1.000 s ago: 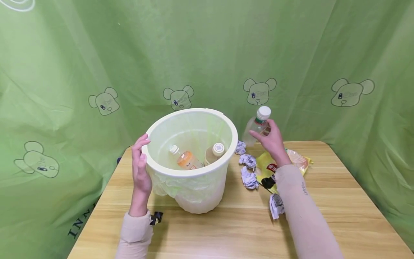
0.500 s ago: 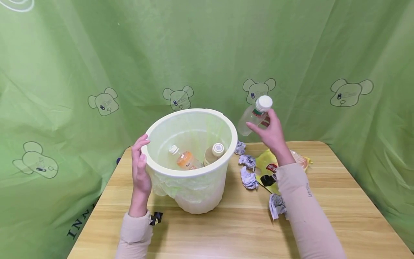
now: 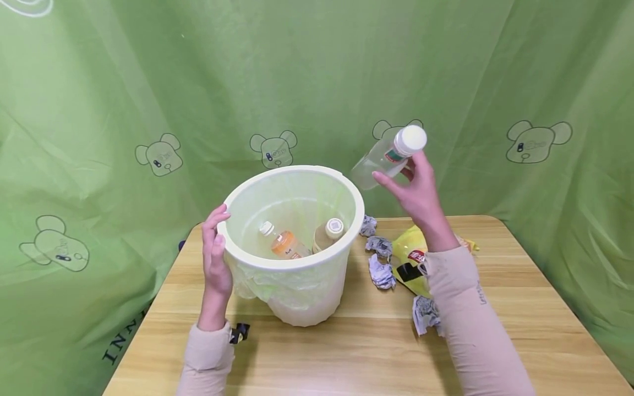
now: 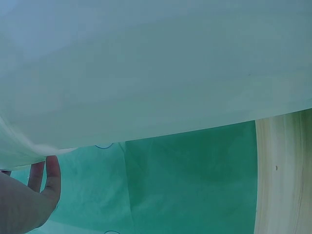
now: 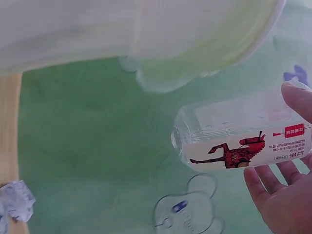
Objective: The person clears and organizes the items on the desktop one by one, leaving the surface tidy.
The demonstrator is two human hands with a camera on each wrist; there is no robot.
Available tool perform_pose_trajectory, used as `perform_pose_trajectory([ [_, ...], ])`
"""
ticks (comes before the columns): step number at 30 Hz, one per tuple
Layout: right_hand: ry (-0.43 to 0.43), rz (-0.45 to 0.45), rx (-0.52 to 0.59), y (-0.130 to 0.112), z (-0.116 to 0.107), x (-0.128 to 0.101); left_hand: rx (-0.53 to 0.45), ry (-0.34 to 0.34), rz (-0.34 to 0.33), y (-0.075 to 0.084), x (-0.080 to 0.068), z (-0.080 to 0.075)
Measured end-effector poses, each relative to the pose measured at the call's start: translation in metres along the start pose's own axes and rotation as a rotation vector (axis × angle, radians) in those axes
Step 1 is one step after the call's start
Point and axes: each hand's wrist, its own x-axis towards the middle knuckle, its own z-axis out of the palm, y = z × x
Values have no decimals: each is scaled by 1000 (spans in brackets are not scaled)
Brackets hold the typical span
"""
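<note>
Right hand: the right hand [image 3: 418, 195] grips a clear plastic bottle [image 3: 378, 159] near its neck, thumb and fingers curled round it; in the right wrist view the fingers [image 5: 273, 187] lie under the label and the thumb [image 5: 298, 100] sits above it.
Clear plastic bottle: held in the air, tilted with its white cap [image 3: 413, 137] up and to the right and its base down towards the bin; it hangs just beyond the bin's right rim, well above the table; the label shows a red horse figure [image 5: 234, 153].
Left hand: the left hand [image 3: 216, 250] lies flat against the outer left wall of the bin, fingers straight and together, fingertips at the rim.
Waste bin: a cream round waste bin [image 3: 292, 264] stands on the table, lined with a pale green bag [image 3: 257, 283] that folds over the outside.
Bin contents: an orange drink bottle [image 3: 283, 242] lies on its side; a beige bottle with a white cap [image 3: 329, 231] stands beside it.
Table: a wooden table [image 3: 520, 308].
Paper: crumpled paper balls [image 3: 380, 269] lie right of the bin; one more [image 3: 425, 314] lies against the right sleeve.
Wrapper: a yellow snack bag [image 3: 411, 264] lies under the right forearm.
Backdrop: a green cloth printed with bears [image 3: 158, 154].
</note>
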Motion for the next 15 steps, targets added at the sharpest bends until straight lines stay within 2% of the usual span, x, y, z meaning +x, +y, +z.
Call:
perform_pose_trajectory([
  [3,3,-50,13,-11,2,2,3,2,-1,0,0,0],
  [10,5,-107,43,-30,7,2,8,1,1,1,1,1],
  [15,9,-154,102,-41,11,2,-5,0,-1,1,0,0],
])
